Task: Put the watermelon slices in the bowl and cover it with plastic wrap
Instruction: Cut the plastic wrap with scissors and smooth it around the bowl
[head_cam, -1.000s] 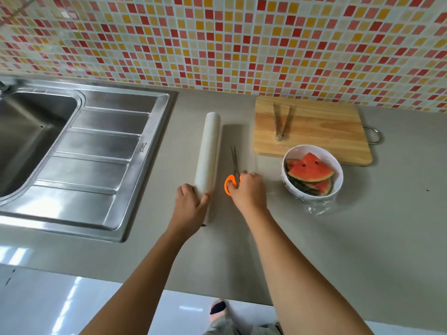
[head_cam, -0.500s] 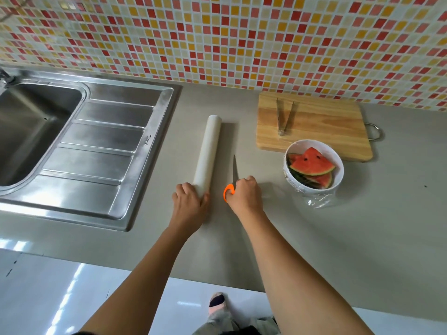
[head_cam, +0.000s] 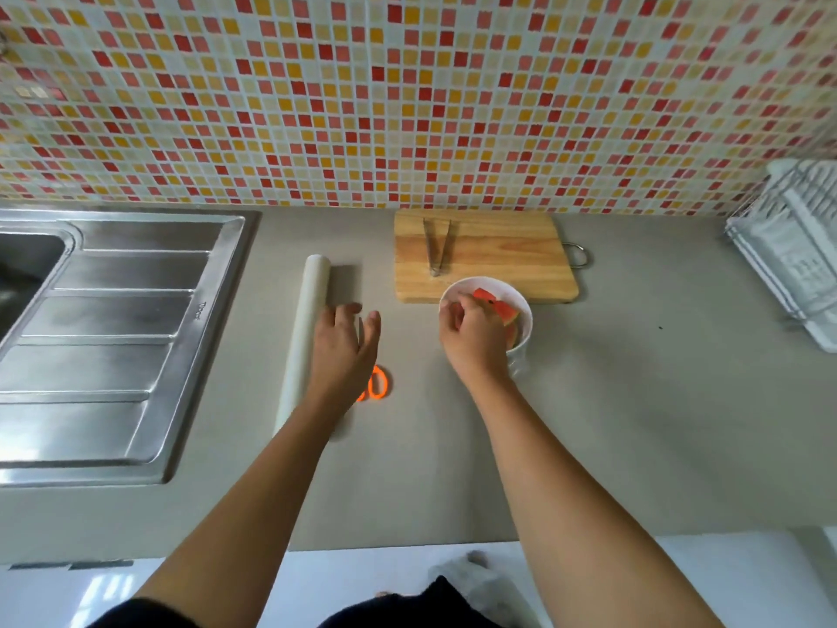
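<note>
Hovering released just right of the long white plastic-wrap roll (head_cam: 305, 328) pointing away, my left hand (head_cam: 344, 351) idled while my right hand (head_cam: 475, 337) curled, grasp unclear, over the round white bowl (head_cam: 524, 330) of red watermelon slices (head_cam: 500, 308).

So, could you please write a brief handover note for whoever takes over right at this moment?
Left hand: open, fingers straight, beside the plastic wrap roll and over the scissors.
Right hand: fingers curled at the near rim of the bowl; whether its grip holds anything cannot be told.
Done: watermelon slices are in the bowl, in front of the cutting board.
Left: check whether film covers the bowl, which is unclear here; if not, cover it and press the film down round the rim.
</note>
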### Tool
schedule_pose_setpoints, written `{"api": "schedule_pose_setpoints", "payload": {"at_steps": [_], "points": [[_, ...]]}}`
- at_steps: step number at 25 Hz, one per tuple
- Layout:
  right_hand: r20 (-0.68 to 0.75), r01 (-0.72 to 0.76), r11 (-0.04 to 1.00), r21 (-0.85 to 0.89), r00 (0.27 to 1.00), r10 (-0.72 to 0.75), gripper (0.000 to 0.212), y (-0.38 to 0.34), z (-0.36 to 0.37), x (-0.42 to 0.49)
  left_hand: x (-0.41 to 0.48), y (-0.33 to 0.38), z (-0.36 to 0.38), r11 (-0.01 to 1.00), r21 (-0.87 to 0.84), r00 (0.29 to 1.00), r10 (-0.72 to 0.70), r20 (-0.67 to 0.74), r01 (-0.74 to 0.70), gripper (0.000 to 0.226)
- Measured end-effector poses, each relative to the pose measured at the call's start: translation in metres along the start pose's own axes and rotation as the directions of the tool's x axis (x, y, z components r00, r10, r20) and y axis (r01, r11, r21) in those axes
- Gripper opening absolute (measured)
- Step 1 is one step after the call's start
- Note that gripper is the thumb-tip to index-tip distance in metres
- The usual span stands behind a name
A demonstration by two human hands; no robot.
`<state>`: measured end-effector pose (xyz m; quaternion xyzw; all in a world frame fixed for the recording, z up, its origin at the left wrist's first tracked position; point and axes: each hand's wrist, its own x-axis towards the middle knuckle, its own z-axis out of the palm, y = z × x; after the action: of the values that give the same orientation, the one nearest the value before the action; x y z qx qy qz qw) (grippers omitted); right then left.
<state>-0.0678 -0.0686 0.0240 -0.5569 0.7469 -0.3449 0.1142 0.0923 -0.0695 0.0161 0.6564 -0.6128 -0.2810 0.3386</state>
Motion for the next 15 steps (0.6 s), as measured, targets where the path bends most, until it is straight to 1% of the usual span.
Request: {"api": "schedule_pose_setpoints", "payload": {"at_steps": [2, 3, 6, 8, 9, 10, 12, 13, 15], "points": [[-0.051, -0.036, 0.999, -0.002, 0.998, 0.036, 0.030, 0.022, -0.020, 0.019, 0.008, 0.015, 0.021, 1.000, -0.012, 0.999, 0.014, 0.043, -0.013, 0.040], [-0.045, -0.069, 0.998, 0.001, 0.997, 0.069, 0.032, 0.033, -0.028, 0.031, 0.013, 0.021, 0.031, 1.000, -0.009, 0.999, 0.008, 0.049, -0.008, 0.040], [0.066, -0.126, 0.992, -0.028, 0.990, 0.127, 0.037, 0.065, -0.043, 0.062, 0.025, 0.032, 0.053, 0.998, -0.010, 0.997, -0.059, 0.054, 0.060, 0.042], [0.198, -0.176, 0.979, -0.102, 0.961, 0.193, 0.045, 0.091, -0.047, 0.088, 0.036, 0.034, 0.070, 0.990, 0.050, 0.988, -0.133, 0.084, 0.129, 0.040], [0.273, -0.214, 0.965, -0.153, 0.929, 0.250, 0.052, 0.103, -0.046, 0.099, 0.041, 0.034, 0.078, 0.983, 0.053, 0.977, -0.183, 0.109, 0.178, 0.043], [0.343, -0.260, 0.946, -0.194, 0.886, 0.313, 0.059, 0.114, -0.045, 0.108, 0.046, 0.033, 0.084, 0.967, 0.009, 0.958, -0.253, 0.138, 0.255, 0.049], [0.457, -0.347, 0.911, -0.223, 0.788, 0.412, 0.069, 0.131, -0.040, 0.120, 0.052, 0.031, 0.093, 0.891, -0.157, 0.896, -0.391, 0.212, 0.426, 0.058], [0.512, -0.396, 0.897, -0.198, 0.738, 0.439, 0.072, 0.137, -0.036, 0.125, 0.054, 0.030, 0.099, 0.857, -0.211, 0.874, -0.418, 0.249, 0.470, 0.059], [0.631, -0.548, 0.834, -0.070, 0.623, 0.462, 0.073, 0.146, -0.026, 0.129, 0.059, 0.031, 0.108, 0.833, -0.260, 0.856, -0.399, 0.328, 0.488, 0.059]]}}
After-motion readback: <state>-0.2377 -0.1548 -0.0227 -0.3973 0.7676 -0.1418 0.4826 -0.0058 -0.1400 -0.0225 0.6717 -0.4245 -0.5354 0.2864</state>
